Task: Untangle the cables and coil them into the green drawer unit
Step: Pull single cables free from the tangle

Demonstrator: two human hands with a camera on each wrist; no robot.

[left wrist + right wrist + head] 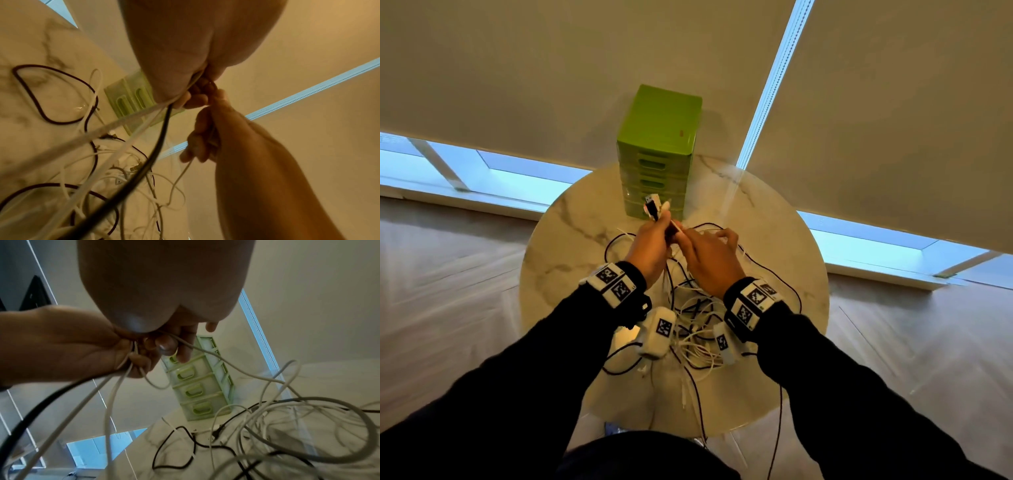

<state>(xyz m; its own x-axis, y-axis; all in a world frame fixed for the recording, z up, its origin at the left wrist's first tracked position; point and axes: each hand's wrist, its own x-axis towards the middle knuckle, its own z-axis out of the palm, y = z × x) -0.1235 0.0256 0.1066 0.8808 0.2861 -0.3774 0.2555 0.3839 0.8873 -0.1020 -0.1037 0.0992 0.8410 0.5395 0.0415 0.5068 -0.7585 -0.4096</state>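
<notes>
My left hand [649, 245] grips several cable ends raised above the tangled cables [697, 318] on the counter [774, 219], keeping plugs sorted; my right hand [709, 258] pinches one white cable; green drawer unit [659, 137] behind, drawers closed; only the wrist views show curled fingers [141, 361]

You are wearing long dark sleeves [517, 363] running down to both wrists. Just behind your left hand [649, 248] a black strap is carrying a white band [613, 282] printed with square black-and-white markers, and a white camera block [659, 330] bearing another marker is hanging below that wrist. Behind your right hand [710, 262] you are wearing a matching marker band [753, 301] with a smaller white block [724, 342] beneath it.
</notes>
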